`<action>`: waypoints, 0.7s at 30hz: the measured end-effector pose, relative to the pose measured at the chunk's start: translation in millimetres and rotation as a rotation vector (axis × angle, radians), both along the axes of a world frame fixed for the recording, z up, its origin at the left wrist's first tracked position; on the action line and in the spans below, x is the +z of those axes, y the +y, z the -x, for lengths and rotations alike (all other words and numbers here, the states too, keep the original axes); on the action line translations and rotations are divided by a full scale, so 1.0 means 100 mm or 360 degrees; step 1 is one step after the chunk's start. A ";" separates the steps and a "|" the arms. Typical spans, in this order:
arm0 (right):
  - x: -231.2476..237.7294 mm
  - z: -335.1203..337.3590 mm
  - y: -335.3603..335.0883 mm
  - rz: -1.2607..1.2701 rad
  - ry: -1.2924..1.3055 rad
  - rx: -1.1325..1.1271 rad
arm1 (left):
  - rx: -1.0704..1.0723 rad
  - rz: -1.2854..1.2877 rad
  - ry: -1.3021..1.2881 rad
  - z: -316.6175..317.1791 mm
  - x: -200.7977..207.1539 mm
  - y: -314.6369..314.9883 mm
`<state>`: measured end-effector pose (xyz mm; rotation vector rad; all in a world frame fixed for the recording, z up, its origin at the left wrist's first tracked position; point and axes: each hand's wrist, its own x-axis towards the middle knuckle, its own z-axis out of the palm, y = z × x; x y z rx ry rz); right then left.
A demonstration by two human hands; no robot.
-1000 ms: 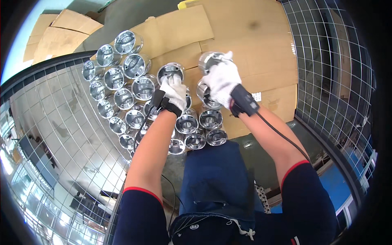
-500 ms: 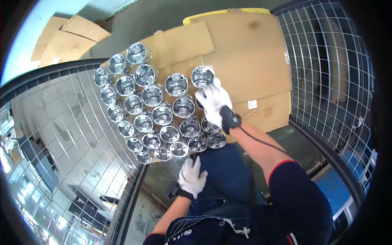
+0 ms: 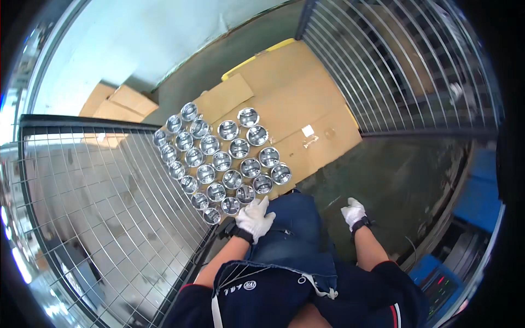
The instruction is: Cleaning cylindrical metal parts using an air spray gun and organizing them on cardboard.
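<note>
Forward-left of the left hand (image 3: 255, 221) and right hand (image 3: 354, 214), both empty and half-spread, stand pistons (image 3: 221, 161).

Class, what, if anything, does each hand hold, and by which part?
Nothing is held: the left hand, near the metal pistons, and the right hand are both empty.

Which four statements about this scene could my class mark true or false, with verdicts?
1. Shiny silver cylindrical metal parts stand on flat brown cardboard. True.
2. The white-gloved left hand is nearer the parts than the white-gloved right hand. True.
3. The right hand holds a metal part. False: no part is in it.
4. Black-framed wire mesh stands only on the left. False: black-framed wire mesh panels stand on both sides.
</note>
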<state>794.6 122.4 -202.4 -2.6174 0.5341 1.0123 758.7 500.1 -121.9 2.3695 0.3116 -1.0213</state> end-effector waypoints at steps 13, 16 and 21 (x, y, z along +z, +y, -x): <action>1.01 4.05 0.46 -0.0607 -0.0287 -0.2198 | -0.0813 0.0627 0.0579 0.66 -0.03 -0.48; 1.61 4.55 0.71 -0.0131 -0.0241 -0.1883 | -0.0787 0.0656 0.0645 1.00 0.26 -0.70; 2.40 5.33 0.94 0.0017 -0.0817 -0.2236 | -0.0847 0.1000 0.0424 1.27 0.37 -1.10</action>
